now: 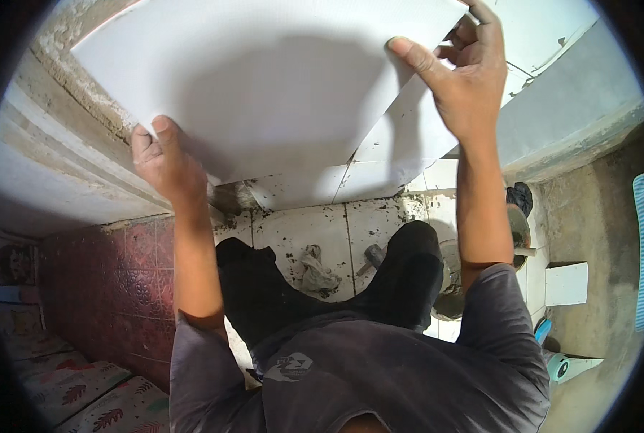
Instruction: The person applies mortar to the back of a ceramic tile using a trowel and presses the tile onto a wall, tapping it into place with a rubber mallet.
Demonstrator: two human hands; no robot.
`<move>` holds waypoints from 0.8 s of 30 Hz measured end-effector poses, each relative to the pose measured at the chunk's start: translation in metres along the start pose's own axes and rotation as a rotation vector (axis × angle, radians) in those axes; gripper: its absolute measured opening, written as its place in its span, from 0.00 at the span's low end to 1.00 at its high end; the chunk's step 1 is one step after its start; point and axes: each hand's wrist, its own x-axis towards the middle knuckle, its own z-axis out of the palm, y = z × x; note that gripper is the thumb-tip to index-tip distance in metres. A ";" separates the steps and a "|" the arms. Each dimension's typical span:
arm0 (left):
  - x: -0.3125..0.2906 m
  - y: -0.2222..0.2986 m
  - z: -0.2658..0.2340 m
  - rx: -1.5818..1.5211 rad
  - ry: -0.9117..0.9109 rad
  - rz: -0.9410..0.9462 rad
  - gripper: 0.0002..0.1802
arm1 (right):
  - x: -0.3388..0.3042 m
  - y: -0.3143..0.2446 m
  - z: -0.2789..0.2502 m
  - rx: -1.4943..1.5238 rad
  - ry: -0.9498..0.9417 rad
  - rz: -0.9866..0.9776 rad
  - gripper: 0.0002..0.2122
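Note:
A large white tile is held up in front of me, with a broad shadow across its face. My left hand grips its lower left corner, thumb on the near face. Along the right edge, my right hand pinches it near the upper corner; its fingers are partly hidden behind. Below and right of the tile, white tiling covers a surface. Rough bare mortar shows along the left side.
Between my knees, a crumpled plastic bag and a mallet-like tool lie on the dirt-specked white floor tiles. Containers with mortar stand by my right leg. A white tile piece and a teal round tool lie farther right.

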 end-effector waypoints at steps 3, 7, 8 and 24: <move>-0.001 -0.016 -0.007 -0.058 0.019 -0.012 0.15 | 0.015 -0.001 -0.001 -0.309 0.037 -0.293 0.30; -0.005 -0.032 -0.006 -0.074 0.052 -0.002 0.15 | 0.022 -0.005 -0.008 -0.419 -0.086 -0.229 0.25; -0.007 -0.035 -0.005 -0.076 0.064 -0.009 0.15 | 0.022 -0.005 -0.009 -0.464 -0.121 -0.213 0.24; -0.028 -0.075 0.004 -0.046 0.088 -0.083 0.11 | 0.013 0.031 -0.010 -0.596 -0.082 -0.368 0.19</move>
